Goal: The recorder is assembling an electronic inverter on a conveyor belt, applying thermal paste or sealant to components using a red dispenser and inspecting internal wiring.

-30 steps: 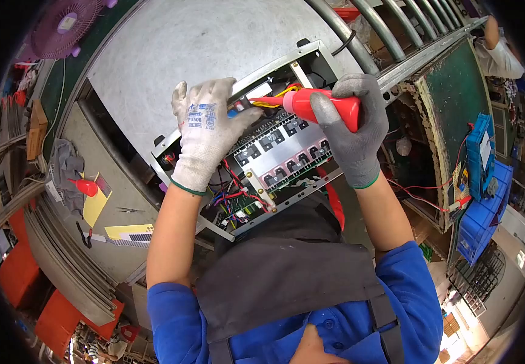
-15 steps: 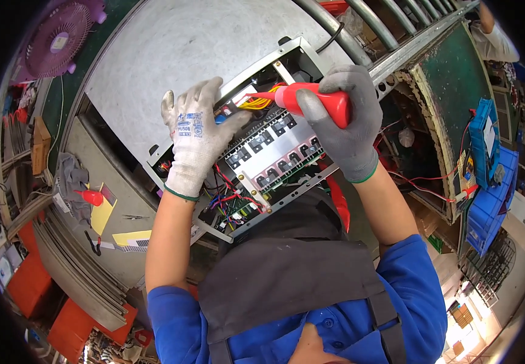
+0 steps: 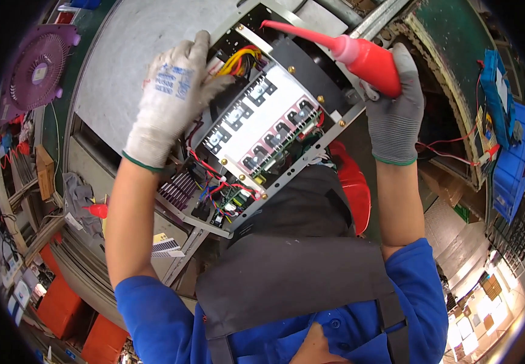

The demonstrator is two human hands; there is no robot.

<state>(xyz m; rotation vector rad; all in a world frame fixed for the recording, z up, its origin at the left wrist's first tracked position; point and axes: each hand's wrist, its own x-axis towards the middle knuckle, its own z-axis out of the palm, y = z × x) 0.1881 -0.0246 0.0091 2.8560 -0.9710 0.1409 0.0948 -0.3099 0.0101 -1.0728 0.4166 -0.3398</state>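
An open metal electrical case [image 3: 293, 173] stands tilted in front of me, with a pale heatsink plate [image 3: 256, 115] carrying rows of black components. My left hand [image 3: 174, 91], in a whitish glove, grips the case's far left side, fingers over the rim and thumb inside. Near that thumb lie yellow wires [image 3: 238, 60]. In my right hand [image 3: 399, 103], gloved in grey, is a red squeeze bottle [image 3: 374, 67] with a long thin nozzle pointing left over the case's far part. The right fingers are close to the case's right corner; whether they touch it I cannot tell.
A grey metal tabletop [image 3: 123, 54] lies beyond the case. At far left is a purple fan [image 3: 38, 73]. Another red nozzle bottle [image 3: 97, 210] lies by a grey cloth [image 3: 79, 194]. Blue bins [image 3: 513, 164] and a worn green board [image 3: 450, 36] stand at right.
The case has turned and shifted, showing more of its right interior. My right hand has carried the bottle to the right, its nozzle away from the yellow wires. My left hand has moved left.
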